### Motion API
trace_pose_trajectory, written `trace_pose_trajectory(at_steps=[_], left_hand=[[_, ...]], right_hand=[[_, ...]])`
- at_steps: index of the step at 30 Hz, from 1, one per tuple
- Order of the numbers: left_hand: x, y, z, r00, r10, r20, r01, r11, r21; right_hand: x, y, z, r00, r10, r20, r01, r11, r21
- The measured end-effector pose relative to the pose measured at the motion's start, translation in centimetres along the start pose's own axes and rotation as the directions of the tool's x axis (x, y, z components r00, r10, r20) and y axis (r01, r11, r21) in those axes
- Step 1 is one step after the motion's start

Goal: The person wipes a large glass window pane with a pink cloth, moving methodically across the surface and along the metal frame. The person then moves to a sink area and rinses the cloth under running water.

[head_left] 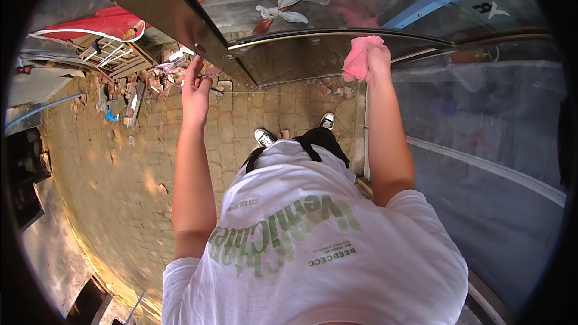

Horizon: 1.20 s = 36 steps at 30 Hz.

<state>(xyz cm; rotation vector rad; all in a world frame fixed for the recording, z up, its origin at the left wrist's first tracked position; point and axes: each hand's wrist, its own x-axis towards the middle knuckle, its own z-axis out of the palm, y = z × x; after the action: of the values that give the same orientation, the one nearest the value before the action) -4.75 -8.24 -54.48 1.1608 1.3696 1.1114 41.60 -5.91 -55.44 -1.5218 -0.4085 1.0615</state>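
Observation:
My right hand (378,61) grips a bunched pink cloth (361,56). The cloth is up against the dark, shiny lower panel (298,58) of a framed glass door; whether it presses on the surface is hard to tell. To the left, my left hand (195,92) holds nothing, its fingers apart. Its fingertips are at the edge of the door's wide metal stile (180,13), just below a small round lock or knob (199,48). Above the panel, the glass pane (325,9) bears lettering and shows a knotted white cloth (282,13), behind it or reflected.
Brick paving (149,162) lies underfoot. A heap of leaves and scraps (144,85) and a wooden slatted frame (122,56) lie on the left, near a red sheet (99,25). Dark glazed panels (474,113) stand close on my right, with a pale rail (487,169).

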Motion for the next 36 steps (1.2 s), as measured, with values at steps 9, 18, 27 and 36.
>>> trace_pose_trajectory(at_steps=[9, 18, 27, 36], left_hand=[[0.1, -0.2, 0.7, 1.0, -0.005, -0.019, 0.005, 1.0, -0.001], [-2.7, -3.8, 5.9, 0.918, -0.38, -0.116, 0.376, 0.925, -0.054], [-1.7, -2.8, 16.5, 0.928, -0.363, 0.085, 0.361, 0.932, 0.044], [-1.0, 0.5, 25.8, 0.902, -0.319, 0.29, 0.266, 0.941, 0.208]], right_hand=[[-12.2, 10.7, 22.3, 0.921, 0.156, 0.358, -0.124, 0.986, -0.111], [-4.7, 2.0, 6.3, 0.93, 0.195, 0.312, -0.25, 0.957, 0.145], [1.3, -1.7, -6.5, 0.971, 0.149, 0.189, -0.169, 0.981, 0.095], [12.3, -6.5, -20.3, 0.998, -0.003, -0.066, 0.01, 0.994, 0.107]])
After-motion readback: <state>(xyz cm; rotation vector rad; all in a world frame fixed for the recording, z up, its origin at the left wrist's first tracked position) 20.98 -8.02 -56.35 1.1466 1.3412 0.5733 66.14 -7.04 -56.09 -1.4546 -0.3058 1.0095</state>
